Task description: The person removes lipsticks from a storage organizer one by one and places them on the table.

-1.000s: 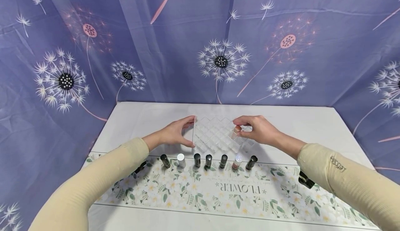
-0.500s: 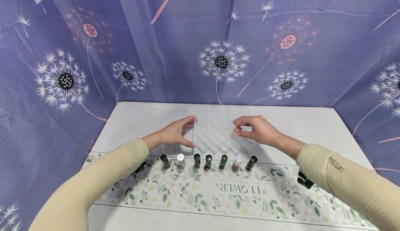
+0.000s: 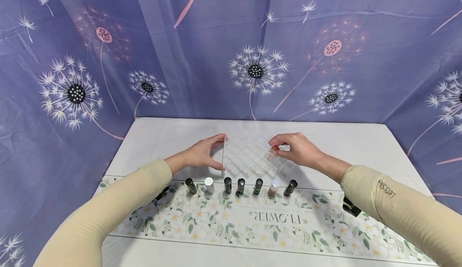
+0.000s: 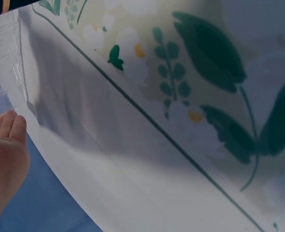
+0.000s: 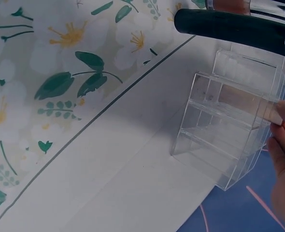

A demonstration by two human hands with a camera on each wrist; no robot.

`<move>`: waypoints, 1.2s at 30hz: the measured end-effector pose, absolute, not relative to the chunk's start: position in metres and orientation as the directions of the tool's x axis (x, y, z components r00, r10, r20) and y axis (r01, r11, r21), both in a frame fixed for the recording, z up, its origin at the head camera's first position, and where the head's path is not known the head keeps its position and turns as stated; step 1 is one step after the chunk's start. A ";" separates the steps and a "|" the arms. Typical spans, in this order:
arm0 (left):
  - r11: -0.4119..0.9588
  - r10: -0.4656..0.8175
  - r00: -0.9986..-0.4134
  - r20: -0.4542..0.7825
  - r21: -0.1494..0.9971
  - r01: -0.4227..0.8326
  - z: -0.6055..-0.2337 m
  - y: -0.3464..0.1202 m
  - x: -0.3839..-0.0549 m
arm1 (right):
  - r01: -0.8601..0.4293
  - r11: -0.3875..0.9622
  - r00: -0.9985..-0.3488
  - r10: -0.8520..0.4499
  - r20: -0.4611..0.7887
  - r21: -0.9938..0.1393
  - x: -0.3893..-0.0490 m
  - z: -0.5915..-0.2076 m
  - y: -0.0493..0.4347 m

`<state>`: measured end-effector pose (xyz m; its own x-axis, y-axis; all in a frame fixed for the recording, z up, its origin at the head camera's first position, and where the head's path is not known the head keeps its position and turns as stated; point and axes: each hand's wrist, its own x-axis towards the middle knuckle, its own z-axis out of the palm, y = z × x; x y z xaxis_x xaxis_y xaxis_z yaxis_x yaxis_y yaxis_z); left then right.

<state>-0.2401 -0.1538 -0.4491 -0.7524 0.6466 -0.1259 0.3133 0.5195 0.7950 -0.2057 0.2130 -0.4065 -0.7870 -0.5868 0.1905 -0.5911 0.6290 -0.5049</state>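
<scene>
A clear acrylic lipstick organizer (image 3: 247,154) with diamond-shaped slots stands on the white tabletop. My left hand (image 3: 200,152) holds its left side, fingers at the back corner and thumb at the front corner; in the left wrist view only the fingers (image 4: 18,128) show beside its edge. Near the right end, my right hand (image 3: 302,150) pinches the upper end of a pinkish, see-through lipstick tube (image 5: 239,99), whose lower part is inside a slot. In front of the organizer stands a row of upright lipsticks: several black, a silver one (image 3: 209,185) and a clear-capped pinkish one (image 3: 274,187).
A floral strip (image 3: 202,223) printed with "FLOWER" runs across the table under the row of lipsticks. Behind the table hangs a purple dandelion-print cloth (image 3: 209,58). A black lipstick (image 5: 234,31) is close to the organizer in the right wrist view.
My right hand and forearm have shifted very slightly to the left, and less of the lipstick's brownish top shows between the fingers. The left hand and the lipstick row have not moved.
</scene>
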 end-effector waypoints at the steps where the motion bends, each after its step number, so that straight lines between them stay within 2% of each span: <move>1: 0.519 0.648 -0.751 -0.126 0.794 0.315 -0.449 -0.154 -0.240 | -0.596 0.627 -0.784 -0.589 0.196 -0.501 -0.206 -0.406 0.213; 11: 0.520 0.650 -0.750 -0.127 0.793 0.316 -0.447 -0.153 -0.240 | -0.620 0.609 -0.767 -0.603 0.220 -0.494 -0.206 -0.393 0.215; 26: 0.534 0.654 -0.745 -0.128 0.777 0.335 -0.449 -0.154 -0.241 | -0.699 0.586 -0.710 -0.637 0.300 -0.410 -0.204 -0.362 0.218; 36: 0.526 0.656 -0.743 -0.134 0.788 0.322 -0.446 -0.153 -0.239 | -0.692 0.577 -0.713 -0.639 0.288 -0.434 -0.198 -0.346 0.222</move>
